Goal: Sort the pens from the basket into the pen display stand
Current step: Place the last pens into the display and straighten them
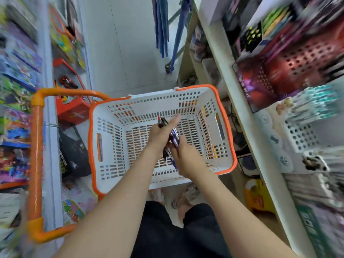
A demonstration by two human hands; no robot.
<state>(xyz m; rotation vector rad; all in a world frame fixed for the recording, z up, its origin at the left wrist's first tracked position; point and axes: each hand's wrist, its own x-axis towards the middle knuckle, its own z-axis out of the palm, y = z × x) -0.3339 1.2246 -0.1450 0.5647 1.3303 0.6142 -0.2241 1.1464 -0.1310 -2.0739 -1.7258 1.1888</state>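
Pens (174, 139) sit in one bunch held over the middle of the white basket (226, 127), clear of its floor, their long axis running almost straight away from the person, far tips leaning slightly left. The left hand (160, 135) curls round the far half of the bunch, one finger stretched out past it; the right hand (188, 159) wraps the near half, so both hands are closed on the same bundle. The white slotted stand (301, 135) is on the shelf (232, 86) to the right, well apart from the bunch and higher than the basket rim, though blur hides its compartments. The right hand is nearer that side, so the carry probably falls to it, with the bunch swung rightward and tipped toward upright.
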